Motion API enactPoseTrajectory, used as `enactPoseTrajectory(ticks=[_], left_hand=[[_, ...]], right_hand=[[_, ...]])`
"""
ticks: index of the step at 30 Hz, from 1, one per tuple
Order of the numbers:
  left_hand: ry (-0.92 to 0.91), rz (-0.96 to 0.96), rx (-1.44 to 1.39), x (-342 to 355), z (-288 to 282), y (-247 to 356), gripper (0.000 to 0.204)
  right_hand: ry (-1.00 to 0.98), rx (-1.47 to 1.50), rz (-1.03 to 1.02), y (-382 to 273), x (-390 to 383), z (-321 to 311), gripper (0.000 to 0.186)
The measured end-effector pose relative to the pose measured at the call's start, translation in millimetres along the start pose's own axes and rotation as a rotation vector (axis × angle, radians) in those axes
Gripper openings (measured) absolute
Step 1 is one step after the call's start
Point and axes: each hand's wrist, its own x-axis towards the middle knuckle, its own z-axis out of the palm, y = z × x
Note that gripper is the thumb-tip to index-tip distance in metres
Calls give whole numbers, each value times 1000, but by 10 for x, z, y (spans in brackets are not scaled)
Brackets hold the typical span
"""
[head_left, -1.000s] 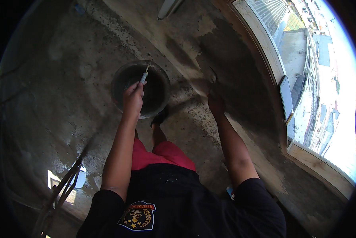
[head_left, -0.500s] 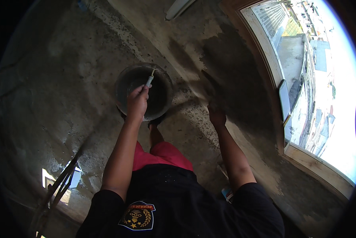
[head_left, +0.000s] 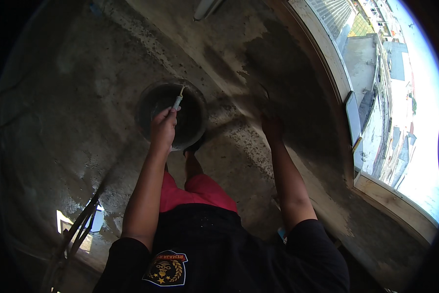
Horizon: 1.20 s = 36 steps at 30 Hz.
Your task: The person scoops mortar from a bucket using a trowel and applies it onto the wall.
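Note:
My left hand point(head_left: 164, 128) is closed round the pale handle of a slim tool point(head_left: 178, 100) with a thin yellowish end. I cannot make out its exact kind. Hand and tool are above a round dark bucket point(head_left: 196, 116), which stands in front of my feet. My right hand point(head_left: 272, 128) reaches out to a dark, damp-looking patch of the rough wall point(head_left: 297, 73). Its fingers seem closed, in deep shadow. A thin curved edge shows just beyond them, but what they hold is too dark to name.
At the right a framed window opening point(head_left: 349, 83) lets in bright light, with a flat pale object point(head_left: 352, 117) at its edge. Thin dark rods point(head_left: 80, 227) stand at lower left, near a wet patch of floor point(head_left: 98, 219). A pale tube-shaped thing point(head_left: 207, 9) lies at the top.
My left hand and its tool have shifted slightly left and down in view, along with the bucket. My right hand has moved a little up and right, deeper into the wall's shadow.

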Motion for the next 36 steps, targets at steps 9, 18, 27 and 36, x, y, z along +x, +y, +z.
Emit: enactPoseTrajectory(ticks=[9,18,27,36], left_hand=[[-11,-18,-21,26,-19,-7,24],[-64,-1,8,56,34,18,24],[-26,-19,-9,3,-153,65,24],[-32,-5,29,18,-150,86,24]], right_hand=[[-213,233,231,-631,-439,-588,58],[-125,-117,-11,-228,234,-150,40],[-127,296,276,-870,-402,-634,61],[36,-115,-109,-82,150,109,41]])
